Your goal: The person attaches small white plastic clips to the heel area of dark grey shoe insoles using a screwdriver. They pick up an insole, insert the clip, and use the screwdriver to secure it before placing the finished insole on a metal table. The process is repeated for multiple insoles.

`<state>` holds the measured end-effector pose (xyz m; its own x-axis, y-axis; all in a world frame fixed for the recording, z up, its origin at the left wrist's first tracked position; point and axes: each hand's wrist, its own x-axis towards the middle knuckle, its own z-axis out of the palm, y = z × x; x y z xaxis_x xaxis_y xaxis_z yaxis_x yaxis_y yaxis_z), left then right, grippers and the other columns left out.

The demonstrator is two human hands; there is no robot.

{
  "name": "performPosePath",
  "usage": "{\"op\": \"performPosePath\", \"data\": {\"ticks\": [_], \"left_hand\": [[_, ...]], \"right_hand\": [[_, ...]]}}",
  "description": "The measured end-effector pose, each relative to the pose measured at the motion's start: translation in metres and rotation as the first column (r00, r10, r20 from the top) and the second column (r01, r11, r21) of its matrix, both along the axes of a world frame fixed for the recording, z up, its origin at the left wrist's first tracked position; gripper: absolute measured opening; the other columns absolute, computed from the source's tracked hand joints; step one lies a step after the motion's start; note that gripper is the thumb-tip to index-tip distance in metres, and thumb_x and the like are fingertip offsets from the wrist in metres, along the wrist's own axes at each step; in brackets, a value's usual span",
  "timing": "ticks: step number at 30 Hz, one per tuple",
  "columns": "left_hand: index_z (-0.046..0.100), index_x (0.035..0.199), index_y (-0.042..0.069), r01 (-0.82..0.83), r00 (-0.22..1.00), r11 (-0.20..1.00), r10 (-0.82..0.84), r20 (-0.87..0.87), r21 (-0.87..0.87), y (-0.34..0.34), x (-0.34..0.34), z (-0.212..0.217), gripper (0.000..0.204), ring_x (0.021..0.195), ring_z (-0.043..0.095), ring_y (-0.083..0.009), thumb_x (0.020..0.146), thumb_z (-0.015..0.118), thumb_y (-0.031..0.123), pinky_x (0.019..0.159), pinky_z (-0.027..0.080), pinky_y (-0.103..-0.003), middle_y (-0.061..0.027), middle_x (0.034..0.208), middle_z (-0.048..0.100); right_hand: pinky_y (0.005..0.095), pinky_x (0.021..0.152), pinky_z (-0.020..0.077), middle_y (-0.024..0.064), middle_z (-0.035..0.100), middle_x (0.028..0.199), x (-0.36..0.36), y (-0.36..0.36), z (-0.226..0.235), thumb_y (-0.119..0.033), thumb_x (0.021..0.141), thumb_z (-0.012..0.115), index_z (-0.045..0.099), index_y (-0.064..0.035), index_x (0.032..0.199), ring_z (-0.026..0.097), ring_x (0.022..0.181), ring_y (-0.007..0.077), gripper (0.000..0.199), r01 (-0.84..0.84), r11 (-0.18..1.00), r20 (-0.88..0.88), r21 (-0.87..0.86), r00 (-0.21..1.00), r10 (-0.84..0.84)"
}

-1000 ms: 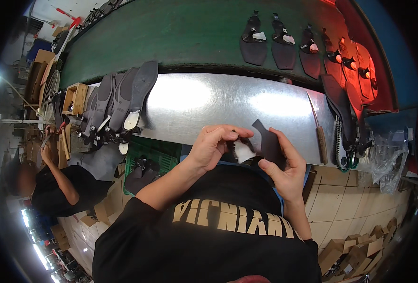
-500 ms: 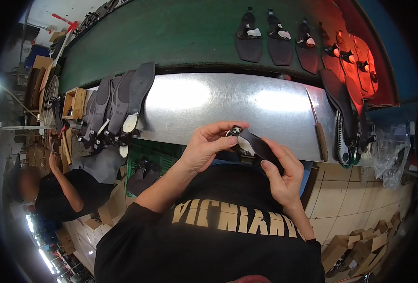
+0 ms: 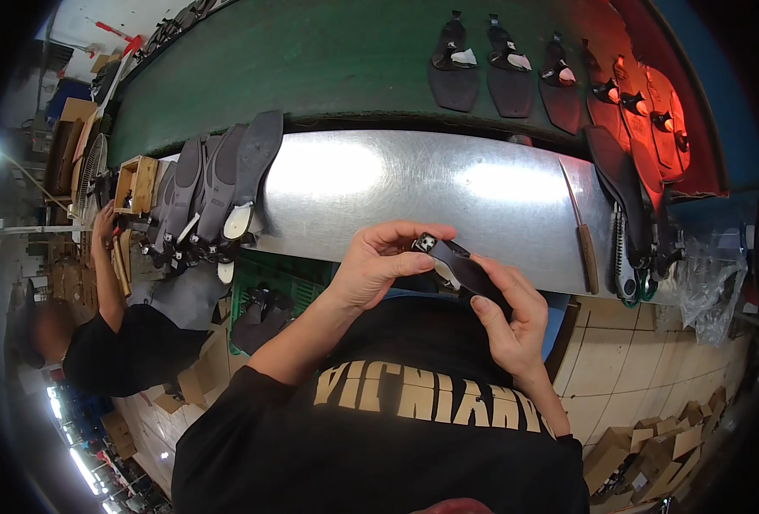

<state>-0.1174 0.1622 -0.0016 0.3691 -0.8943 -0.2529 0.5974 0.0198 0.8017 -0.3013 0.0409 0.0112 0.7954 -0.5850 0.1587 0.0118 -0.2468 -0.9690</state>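
Note:
In front of my body, at the near edge of the metal worktop, both hands hold a dark sandal insole (image 3: 475, 275) with a black strap and a pale patch. My left hand (image 3: 369, 272) is closed on its strapped end, thumb and forefinger pinching beside a small black-and-white piece (image 3: 425, 242). My right hand (image 3: 515, 319) grips the other end between thumb and fingers. Part of the insole is hidden behind the right fingers. An awl (image 3: 587, 253) with a wooden handle lies on the worktop to the right.
Grey soles (image 3: 255, 154) are piled at the worktop's left, above a green crate (image 3: 241, 295). Strapped insoles (image 3: 454, 86) line the green belt (image 3: 328, 68), several under red light. A utility knife (image 3: 624, 278) and plastic bag (image 3: 707, 283) sit right. A co-worker (image 3: 110, 343) is at left.
The insole has tilted slightly in my hands, and less of its pale patch shows. The co-worker's arm has reached up toward the wooden box. My hands have barely moved.

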Motion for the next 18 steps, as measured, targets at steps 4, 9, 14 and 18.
{"op": "performPosePath", "data": {"ticks": [4,9,14,18], "left_hand": [[0.066,0.107,0.000,-0.004,1.000,1.000,0.004,-0.006,0.004,0.0003,0.0000,-0.0006,0.032,0.110,0.061,-0.0249,0.076,0.071,-0.002,0.099,0.048,-0.039,-0.0196,0.120,0.062],[0.067,0.107,0.000,-0.003,1.000,1.000,0.003,-0.002,0.009,0.0010,0.0009,-0.0015,0.032,0.110,0.061,-0.0250,0.075,0.072,-0.002,0.099,0.048,-0.039,-0.0195,0.120,0.063],[0.067,0.108,-0.001,-0.002,1.000,1.000,0.001,0.008,0.020,0.0009,0.0018,-0.0033,0.033,0.109,0.062,-0.0251,0.075,0.072,-0.003,0.097,0.049,-0.038,-0.0199,0.120,0.063],[0.068,0.110,-0.001,0.007,1.000,1.000,-0.007,0.018,0.014,0.0011,0.0031,-0.0037,0.035,0.110,0.062,-0.0255,0.075,0.072,-0.004,0.097,0.050,-0.037,-0.0205,0.121,0.062]], "right_hand": [[0.0315,0.086,0.0451,0.0147,0.067,0.101,0.0005,0.0002,0.0001,0.000,0.077,0.065,0.063,-0.0007,0.119,0.062,0.092,0.0252,0.041,-0.007,1.000,-0.010,0.006,1.000,0.007],[0.0312,0.085,0.0454,0.0141,0.067,0.099,0.0015,0.0000,-0.0003,0.000,0.077,0.065,0.063,-0.0006,0.119,0.062,0.090,0.0247,0.042,-0.010,1.000,-0.011,-0.007,1.000,0.010],[0.0308,0.083,0.0454,0.0134,0.066,0.095,0.0020,-0.0007,-0.0005,0.000,0.077,0.066,0.063,-0.0005,0.119,0.062,0.087,0.0244,0.042,-0.013,1.000,-0.017,-0.028,1.000,0.013],[0.0310,0.080,0.0453,0.0134,0.065,0.092,0.0026,-0.0021,-0.0025,-0.001,0.076,0.066,0.063,-0.0006,0.118,0.062,0.084,0.0250,0.042,-0.026,0.999,-0.014,-0.046,1.000,0.025]]}}
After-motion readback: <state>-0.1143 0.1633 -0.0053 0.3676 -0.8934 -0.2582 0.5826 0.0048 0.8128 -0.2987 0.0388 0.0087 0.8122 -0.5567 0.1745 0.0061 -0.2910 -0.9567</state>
